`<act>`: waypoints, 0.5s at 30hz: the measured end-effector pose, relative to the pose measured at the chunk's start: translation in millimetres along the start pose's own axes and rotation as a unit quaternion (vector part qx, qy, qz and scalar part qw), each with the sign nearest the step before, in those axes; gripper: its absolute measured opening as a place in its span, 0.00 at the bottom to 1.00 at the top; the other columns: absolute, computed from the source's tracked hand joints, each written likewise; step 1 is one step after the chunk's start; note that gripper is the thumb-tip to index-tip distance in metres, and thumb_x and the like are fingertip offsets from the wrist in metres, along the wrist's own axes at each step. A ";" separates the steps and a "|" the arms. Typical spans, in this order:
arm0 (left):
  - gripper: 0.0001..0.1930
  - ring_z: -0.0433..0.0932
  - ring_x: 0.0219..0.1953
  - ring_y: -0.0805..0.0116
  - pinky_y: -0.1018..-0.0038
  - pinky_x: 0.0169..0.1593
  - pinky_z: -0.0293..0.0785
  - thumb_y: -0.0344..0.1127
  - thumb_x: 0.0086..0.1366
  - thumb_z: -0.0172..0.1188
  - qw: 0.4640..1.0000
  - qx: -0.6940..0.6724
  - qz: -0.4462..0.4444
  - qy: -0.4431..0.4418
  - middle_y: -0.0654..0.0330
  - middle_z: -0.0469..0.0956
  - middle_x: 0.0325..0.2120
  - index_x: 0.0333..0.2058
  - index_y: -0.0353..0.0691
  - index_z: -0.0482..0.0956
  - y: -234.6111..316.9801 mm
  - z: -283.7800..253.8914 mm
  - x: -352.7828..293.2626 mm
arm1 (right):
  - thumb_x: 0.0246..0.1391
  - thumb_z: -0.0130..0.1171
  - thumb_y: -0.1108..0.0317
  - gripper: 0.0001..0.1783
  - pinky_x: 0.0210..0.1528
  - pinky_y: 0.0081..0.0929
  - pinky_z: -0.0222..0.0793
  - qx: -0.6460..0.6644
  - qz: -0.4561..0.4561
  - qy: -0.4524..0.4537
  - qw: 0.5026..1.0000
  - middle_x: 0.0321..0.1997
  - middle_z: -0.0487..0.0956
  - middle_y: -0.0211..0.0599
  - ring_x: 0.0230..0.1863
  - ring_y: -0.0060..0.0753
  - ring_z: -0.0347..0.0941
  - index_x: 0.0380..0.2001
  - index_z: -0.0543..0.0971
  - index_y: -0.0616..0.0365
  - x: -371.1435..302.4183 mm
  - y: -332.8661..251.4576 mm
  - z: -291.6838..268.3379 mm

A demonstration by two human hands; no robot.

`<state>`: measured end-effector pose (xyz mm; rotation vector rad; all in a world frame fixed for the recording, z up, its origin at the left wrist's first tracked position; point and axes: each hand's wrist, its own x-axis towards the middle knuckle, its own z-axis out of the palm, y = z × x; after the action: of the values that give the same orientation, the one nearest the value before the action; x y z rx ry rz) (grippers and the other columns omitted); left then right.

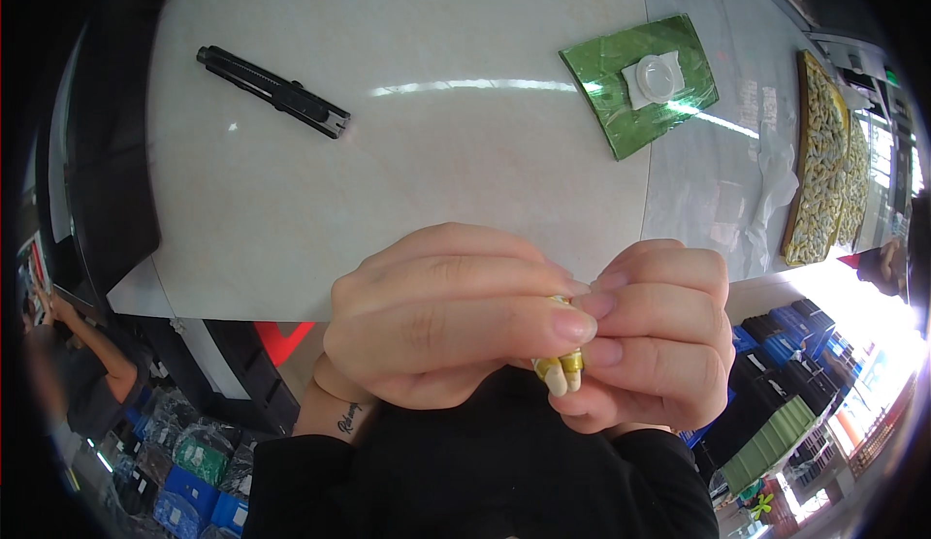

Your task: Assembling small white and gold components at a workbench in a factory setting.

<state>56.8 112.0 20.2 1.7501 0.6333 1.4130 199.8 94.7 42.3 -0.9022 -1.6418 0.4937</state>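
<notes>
Head view: at far left, beyond the counter (417,175), a co-worker's bent arm (105,347) shows, with bagged goods and blue bins (191,492) below it. On the counter, toward its far left corner, a slim black tool (276,93) lies at a slant, well apart from the hands; it seems set aside there so as not to get in their way. The left hand (441,316) is raised by the near edge, its fingers drawn narrow and pinching a small cluster of yellow-and-cream pieces (559,374). These sit between the two hands, in the air on the body's side of the near edge, probably held so close to be seen well. The right hand (664,340) meets them from the other side, fingers curled and tips closed on them; such small things likely call for fingertips, not palms. How many pieces there are, I cannot tell, as the fingers cover part. Farther right, toward the far edge, a green packet (613,124) carries a round whitish dish (658,79), perhaps to keep it off the bare surface. Along the right edge stands a tray of pale pieces (822,156), apparently parked clear of the hands.
</notes>
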 end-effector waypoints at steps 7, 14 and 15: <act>0.11 0.75 0.19 0.60 0.74 0.23 0.73 0.38 0.53 0.60 1.000 -0.012 -0.012 -0.004 0.52 0.75 0.20 0.27 0.37 0.71 0.4 -1.0 -0.8 | 0.40 0.65 0.57 0.18 0.20 0.22 0.64 0.002 -0.002 0.001 1.000 0.25 0.73 0.37 0.26 0.32 0.66 0.24 0.71 0.58 -0.2 0.0 -0.3; 0.11 0.75 0.21 0.59 0.74 0.24 0.73 0.38 0.52 0.61 1.000 -0.011 0.004 -0.010 0.52 0.75 0.21 0.27 0.37 0.72 -1.5 -3.2 -1.2 | 0.40 0.64 0.58 0.17 0.21 0.22 0.64 0.005 0.000 -0.009 1.000 0.25 0.73 0.37 0.27 0.32 0.66 0.24 0.71 0.58 0.6 -0.1 -1.2; 0.11 0.75 0.21 0.59 0.74 0.24 0.73 0.38 0.52 0.61 1.000 -0.010 0.007 -0.016 0.52 0.75 0.22 0.27 0.37 0.72 -1.2 -3.6 -1.2 | 0.40 0.64 0.58 0.17 0.21 0.22 0.64 0.004 0.000 -0.008 1.000 0.25 0.73 0.37 0.27 0.32 0.66 0.24 0.71 0.58 0.4 -0.5 -1.3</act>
<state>53.1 112.7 18.8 1.7606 0.5879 1.3938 200.9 94.4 43.3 -0.8931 -1.6534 0.5089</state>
